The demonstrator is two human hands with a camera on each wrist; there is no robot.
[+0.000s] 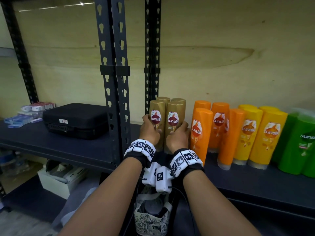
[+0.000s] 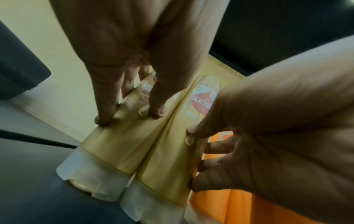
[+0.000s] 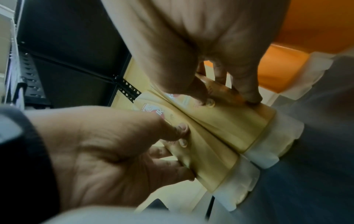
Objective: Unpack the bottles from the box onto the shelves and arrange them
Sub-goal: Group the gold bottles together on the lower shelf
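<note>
- Gold bottles point(image 1: 166, 123) stand cap-down in a tight cluster of four on the dark shelf point(image 1: 255, 183), two in front, two behind, just right of the black upright point(image 1: 117, 82).
- Left hand point(image 1: 150, 130) grasps the front-left gold bottle from its outer side, thumb on the front face, fingers wrapped round the side.
- Left wrist view: thumb point(image 2: 157, 97) and a finger point(image 2: 105, 106) press on the gold bottle's face, above its clear cap point(image 2: 91, 181).
- Right hand point(image 1: 179, 137) grasps the front-right gold bottle the same way from the right, its knuckles close to the nearest orange bottle.
- Right wrist view: fingertips point(image 3: 250, 97) lie on the gold bottle's side; the two front bottles touch along their length.
- Orange bottles point(image 1: 213, 132) stand just beside the gold ones to the right, also cap-down, in a loose group.
- Yellow bottles point(image 1: 259, 135) come next in a group of four, then green bottles point(image 1: 300, 143) at the right edge of the head view.
- Both wrists carry bands with black-and-white markers point(image 1: 185, 159).
- Black case point(image 1: 75, 120) lies on the neighbouring shelf to the left, with small flat packs point(image 1: 27, 114) stacked behind it.
- Floral bag point(image 1: 151, 217) sits below between the forearms, something dark inside.
- White bin point(image 1: 59, 178) rests on the lower left shelf.
</note>
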